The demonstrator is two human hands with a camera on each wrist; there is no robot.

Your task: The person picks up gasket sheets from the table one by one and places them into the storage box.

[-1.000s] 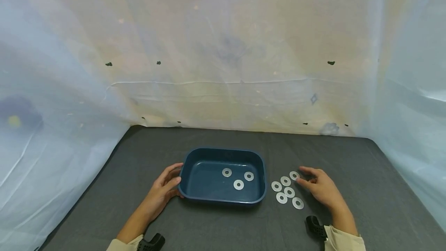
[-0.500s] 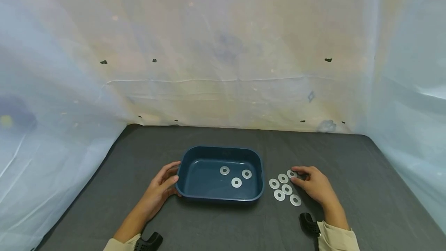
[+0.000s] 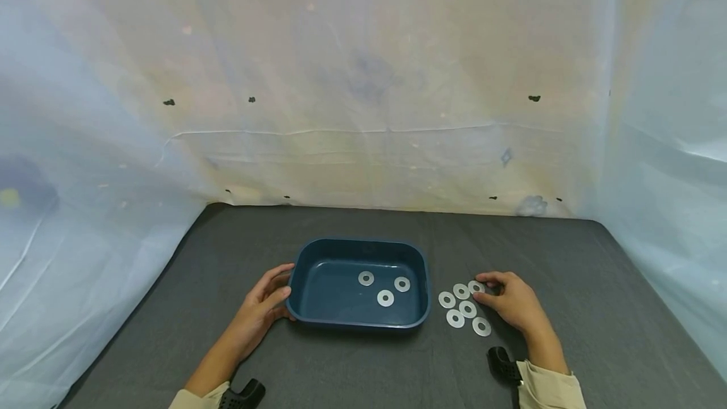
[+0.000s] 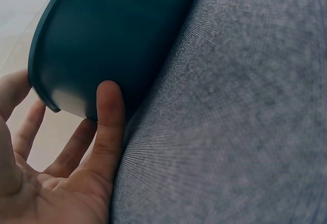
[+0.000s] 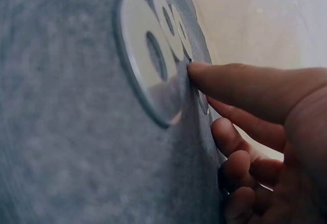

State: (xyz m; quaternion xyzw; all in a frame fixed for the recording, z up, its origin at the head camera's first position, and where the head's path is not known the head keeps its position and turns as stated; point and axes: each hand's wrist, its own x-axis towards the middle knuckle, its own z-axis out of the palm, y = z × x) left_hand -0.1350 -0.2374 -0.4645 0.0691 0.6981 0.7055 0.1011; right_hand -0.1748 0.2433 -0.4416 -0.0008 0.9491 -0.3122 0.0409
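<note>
A dark blue rectangular tray [image 3: 335, 300] stands on the grey cloth, with 3 flat metal washers [image 3: 380, 298] lying inside. My left hand [image 3: 262, 302] touches the tray's left end, its fingers spread and fairly straight; in the left wrist view one fingertip [image 4: 109, 94] presses the outer wall. Right of the tray lies a loose group of several washers [image 3: 467, 316]. My right hand [image 3: 515, 303] has thumb and index finger at opposite edges of the group's far-right washer [image 3: 472, 284], pinching it down at the cloth. The right wrist view shows that washer [image 5: 203, 103] partly hidden behind the thumb.
Grey cloth [image 3: 363, 368] covers the table. A pale patterned sheet [image 3: 363, 81] hangs behind it and along both sides. Black wrist mounts [image 3: 502, 363] sit below the hands, near the light sleeves [image 3: 549, 385].
My right hand has moved slightly left, its thumb and index finger closing in on the far-right washer. My left hand has stayed at the tray. The head view has shifted a little.
</note>
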